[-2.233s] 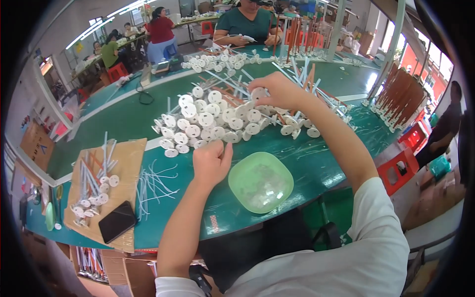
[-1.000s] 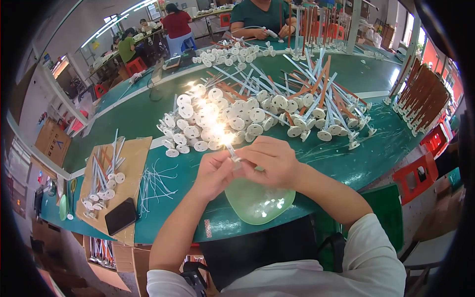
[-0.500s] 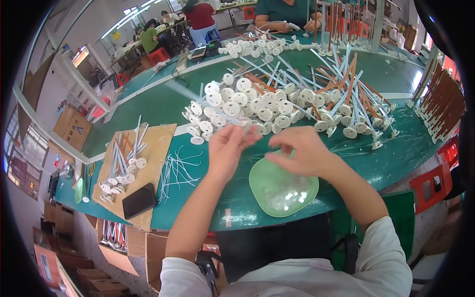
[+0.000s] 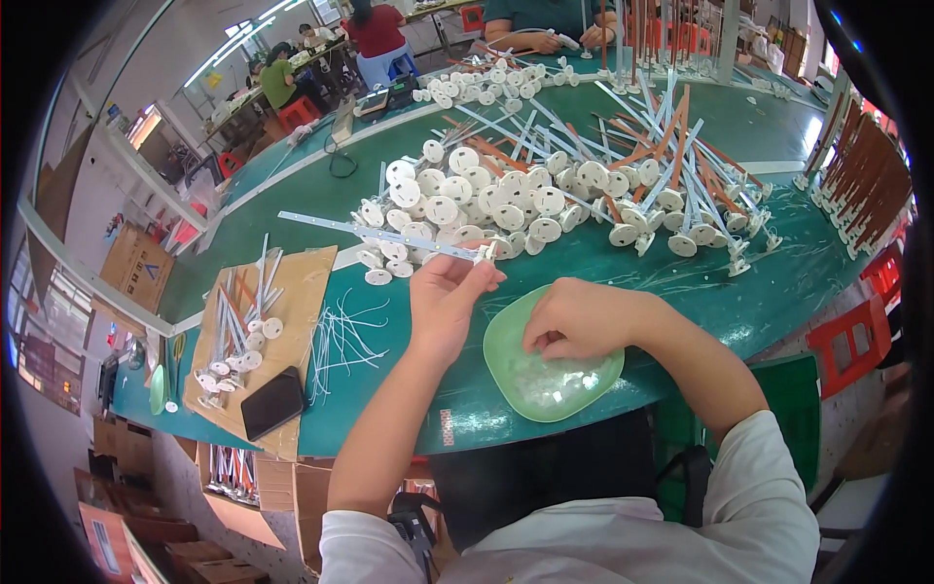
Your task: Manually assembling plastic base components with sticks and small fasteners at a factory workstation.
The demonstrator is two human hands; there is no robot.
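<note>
My left hand [image 4: 446, 297] grips one end of a long thin white rod [image 4: 375, 232] that points up and left over the green table [image 4: 321, 428]. My right hand [image 4: 574, 316] rests with curled fingers in a pale green plastic dish [image 4: 559, 384] at the near table edge; small clear pieces lie in the dish. Whether the fingers pinch one of them I cannot tell. Just beyond both hands lies a big heap of white round-based rods [image 4: 545, 195], some with orange sticks.
A cardboard sheet [image 4: 292, 292] at the left carries more rods and discs, with a black phone [image 4: 274, 403] on its near corner. Loose white ties [image 4: 341, 341] lie beside it. Brown racks [image 4: 866, 185] stand at the right. Other people work at the far tables.
My left hand has lifted a long white rod out of the heap and holds it toward the left. My right hand dropped from the heap's edge into the green dish.
</note>
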